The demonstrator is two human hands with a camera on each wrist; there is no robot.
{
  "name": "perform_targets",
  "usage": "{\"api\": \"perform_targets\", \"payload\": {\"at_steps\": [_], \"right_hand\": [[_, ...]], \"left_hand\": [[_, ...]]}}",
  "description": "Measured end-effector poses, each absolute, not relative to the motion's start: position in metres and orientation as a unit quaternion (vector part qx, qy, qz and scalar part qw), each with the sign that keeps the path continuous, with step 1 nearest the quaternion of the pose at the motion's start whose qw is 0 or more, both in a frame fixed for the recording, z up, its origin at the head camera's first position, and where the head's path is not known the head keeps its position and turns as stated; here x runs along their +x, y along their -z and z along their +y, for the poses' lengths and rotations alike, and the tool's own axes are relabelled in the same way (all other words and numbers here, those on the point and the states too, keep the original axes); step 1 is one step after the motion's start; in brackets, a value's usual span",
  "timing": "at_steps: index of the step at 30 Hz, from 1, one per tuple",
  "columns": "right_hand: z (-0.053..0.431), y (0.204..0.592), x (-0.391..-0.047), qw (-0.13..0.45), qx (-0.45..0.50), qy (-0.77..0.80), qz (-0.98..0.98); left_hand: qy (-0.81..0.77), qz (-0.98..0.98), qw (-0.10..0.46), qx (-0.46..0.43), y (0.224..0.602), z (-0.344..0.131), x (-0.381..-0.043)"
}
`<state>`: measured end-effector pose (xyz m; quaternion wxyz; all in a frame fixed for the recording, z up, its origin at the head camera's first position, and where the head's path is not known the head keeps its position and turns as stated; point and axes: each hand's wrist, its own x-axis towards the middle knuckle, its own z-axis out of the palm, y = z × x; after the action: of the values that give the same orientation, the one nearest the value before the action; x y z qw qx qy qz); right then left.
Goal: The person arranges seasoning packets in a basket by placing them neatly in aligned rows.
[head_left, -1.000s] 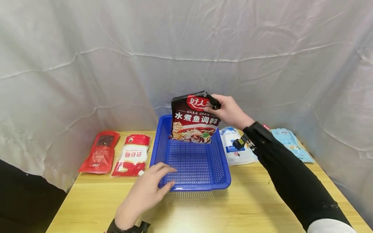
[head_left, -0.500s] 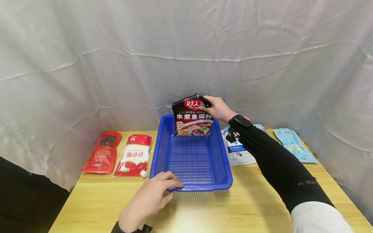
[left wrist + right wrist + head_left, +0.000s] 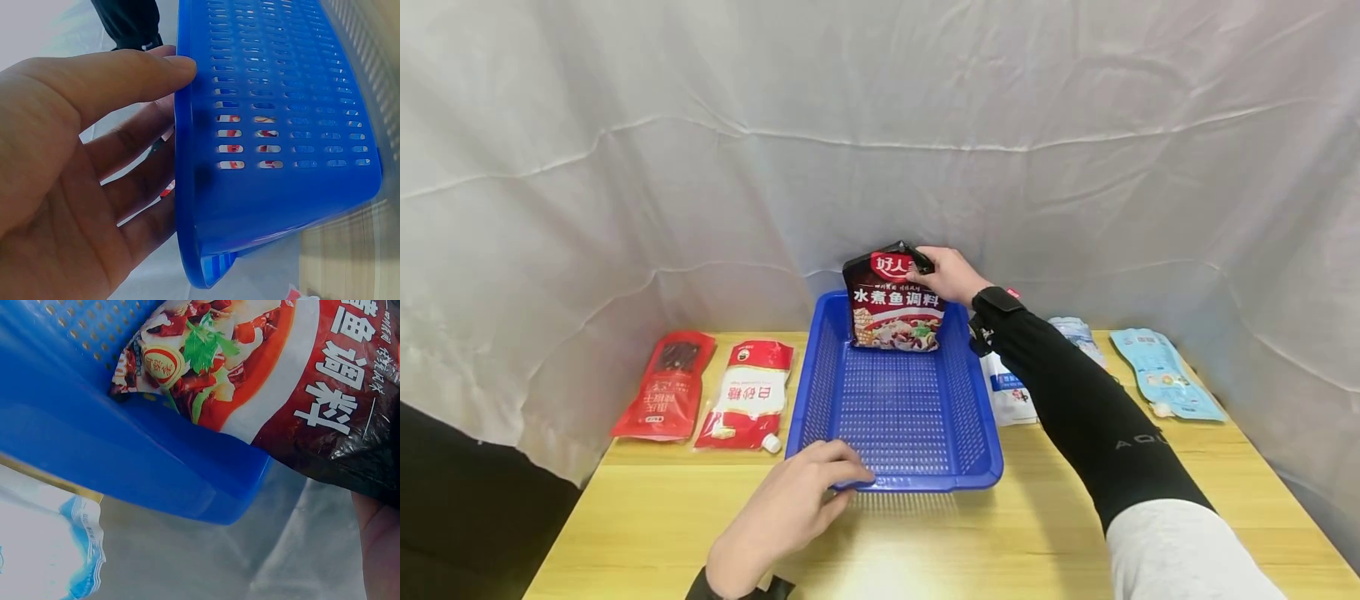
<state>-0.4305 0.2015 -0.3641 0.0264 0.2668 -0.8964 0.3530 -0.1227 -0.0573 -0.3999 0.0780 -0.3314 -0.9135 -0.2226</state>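
Observation:
My right hand point(image 3: 951, 273) pinches the top right corner of a black and red seasoning packet point(image 3: 897, 304), printed with a dish of food. The packet stands upright at the far end of a blue plastic basket point(image 3: 891, 482), its lower part inside. In the right wrist view the packet's lower corner point(image 3: 164, 365) is within the basket wall point(image 3: 125, 450). At the near end, my left hand point(image 3: 801, 500) grips the basket rim. The left wrist view has the thumb point(image 3: 134, 75) on one side of the rim point(image 3: 185, 156) and the fingers on the other.
Left of the basket lie a red packet point(image 3: 666, 392) and a red and white spouted pouch point(image 3: 751, 400). A white and blue packet point(image 3: 1011, 396) is at its right, partly under my right arm. Further right lies a light blue pouch point(image 3: 1168, 375). Grey cloth point(image 3: 880, 167) hangs behind the table.
My right hand has moved left and lowered the seasoning packet into the basket's far end. My left hand has moved onto the near rim and taken hold of it.

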Motion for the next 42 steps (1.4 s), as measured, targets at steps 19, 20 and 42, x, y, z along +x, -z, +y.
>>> {"api": "perform_targets", "payload": {"at_steps": [19,20,42], "right_hand": [[0.202,0.375,-0.431,0.092,0.162,-0.306,-0.934],[0.203,0.375,-0.43,0.091,0.158,-0.309,-0.933],[0.248,0.331,-0.367,0.116,0.211,-0.391,-0.889]], "left_hand": [[0.22,-0.92,0.057,-0.319,0.397,-0.053,-0.114],[0.219,-0.92,0.058,-0.32,0.397,-0.052,-0.114],[0.218,-0.91,0.059,-0.347,0.397,-0.056,-0.126]]}}
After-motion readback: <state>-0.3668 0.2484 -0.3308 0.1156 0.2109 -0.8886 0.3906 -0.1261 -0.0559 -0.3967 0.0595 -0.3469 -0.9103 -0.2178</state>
